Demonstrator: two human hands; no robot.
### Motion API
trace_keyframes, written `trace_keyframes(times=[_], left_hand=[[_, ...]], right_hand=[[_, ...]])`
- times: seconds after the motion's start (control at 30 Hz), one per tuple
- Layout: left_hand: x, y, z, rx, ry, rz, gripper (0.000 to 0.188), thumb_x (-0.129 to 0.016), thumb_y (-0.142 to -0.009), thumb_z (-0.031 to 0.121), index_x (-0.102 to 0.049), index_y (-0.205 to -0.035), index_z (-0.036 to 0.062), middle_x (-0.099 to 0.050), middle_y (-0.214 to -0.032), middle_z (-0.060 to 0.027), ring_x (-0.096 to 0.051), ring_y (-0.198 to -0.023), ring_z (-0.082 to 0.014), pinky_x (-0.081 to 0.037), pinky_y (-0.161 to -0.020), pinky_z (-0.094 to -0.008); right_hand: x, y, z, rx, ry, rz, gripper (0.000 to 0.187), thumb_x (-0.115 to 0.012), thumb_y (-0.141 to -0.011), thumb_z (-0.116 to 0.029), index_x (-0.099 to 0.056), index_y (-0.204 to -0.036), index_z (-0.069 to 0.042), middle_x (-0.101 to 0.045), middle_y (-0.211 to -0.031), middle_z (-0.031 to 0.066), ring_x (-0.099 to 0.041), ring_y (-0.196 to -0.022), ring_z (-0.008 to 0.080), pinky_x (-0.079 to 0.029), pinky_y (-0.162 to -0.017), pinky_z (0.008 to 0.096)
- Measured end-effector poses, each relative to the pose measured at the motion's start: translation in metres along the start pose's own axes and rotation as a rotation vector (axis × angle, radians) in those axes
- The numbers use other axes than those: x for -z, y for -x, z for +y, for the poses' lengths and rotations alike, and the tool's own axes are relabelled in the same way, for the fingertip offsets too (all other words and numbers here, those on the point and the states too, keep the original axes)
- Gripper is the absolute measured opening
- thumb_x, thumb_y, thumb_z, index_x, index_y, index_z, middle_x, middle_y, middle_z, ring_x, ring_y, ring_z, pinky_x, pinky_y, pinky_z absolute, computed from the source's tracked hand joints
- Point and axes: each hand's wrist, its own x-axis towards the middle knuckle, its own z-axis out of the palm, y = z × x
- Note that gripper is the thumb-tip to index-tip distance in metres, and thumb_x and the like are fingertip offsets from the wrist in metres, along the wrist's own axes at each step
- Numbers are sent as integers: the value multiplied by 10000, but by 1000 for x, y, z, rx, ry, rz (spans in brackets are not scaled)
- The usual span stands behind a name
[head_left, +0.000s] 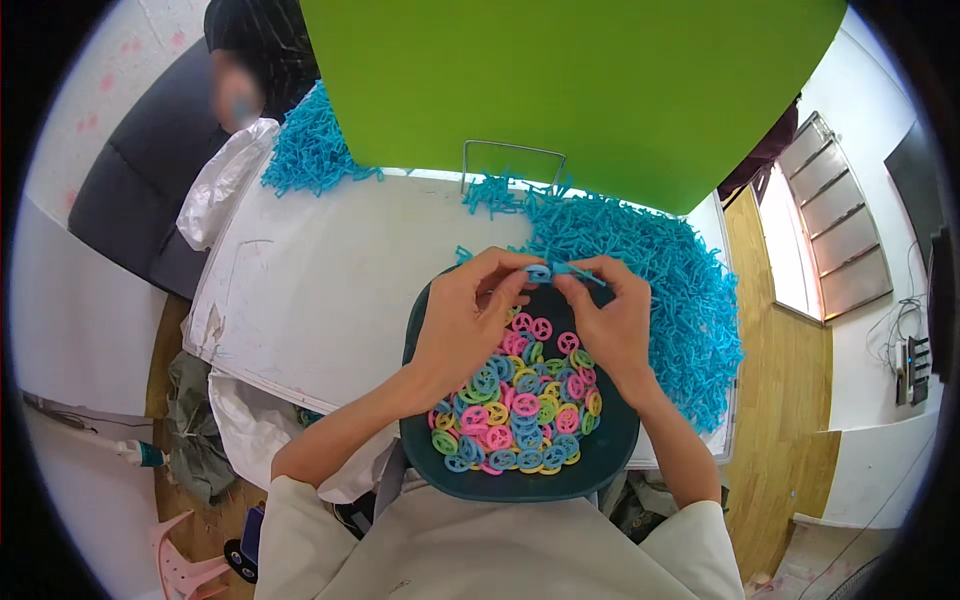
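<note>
We pinch a blue wheel in our left grip and a thin blue piece in our right grip, over the dark tub's far end; white worktop stretches leftward, a blue pile crowding its right edge.

I see the left hand pinching a blue wheel close by a blue stick in the right hand, above a dark tub of coloured wheels. More sticks heap the bench at right; a green board stands far.
</note>
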Motion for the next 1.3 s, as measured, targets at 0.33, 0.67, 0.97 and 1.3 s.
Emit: trace_keyframes(times=[0.33, 0.67, 0.97, 1.3], left_hand=[[19, 9, 8, -62, -97, -57, 237, -654, -879, -24, -659, -1112, 19, -663, -999, -75, -652, -878, -138, -553, -738, -267], [26, 14, 5, -33, -57, -42, 276, -662, -884, -12, -644, -1156, 26, -656, -1001, -63, -642, -861, -125, -560, -721, -258], [199, 20, -27, 176, -647, 178, 255, -578, -907, 76, -660, -1141, 21, -658, -936, -63, -631, -824, -135, -511, -655, -264], [127, 6, -24, -245, -879, 185, 302, -617, -850, -16, -661, -1135, 75, -645, -1006, -127, -627, -913, -290, -500, -795, -382]], right_hand=[[-6, 18, -13, -43, -329, -166, 192, -792, -809, -127, -714, -928, 1, -714, -850, 81, -642, -717, 100, -503, -636, 255], [-3, 16, -20, -206, -28, -249, 247, -819, -781, -143, -711, -941, 10, -710, -807, 61, -647, -701, 90, -543, -719, 243], [70, -7, 32, -1, 396, 172, 246, -746, -817, -81, -713, -1060, -61, -714, -943, 117, -681, -815, 239, -541, -731, 342], [80, -40, 77, 340, 762, 46, 285, -727, -827, -131, -699, -1106, -78, -682, -974, 104, -626, -947, 304, -477, -885, 378]])
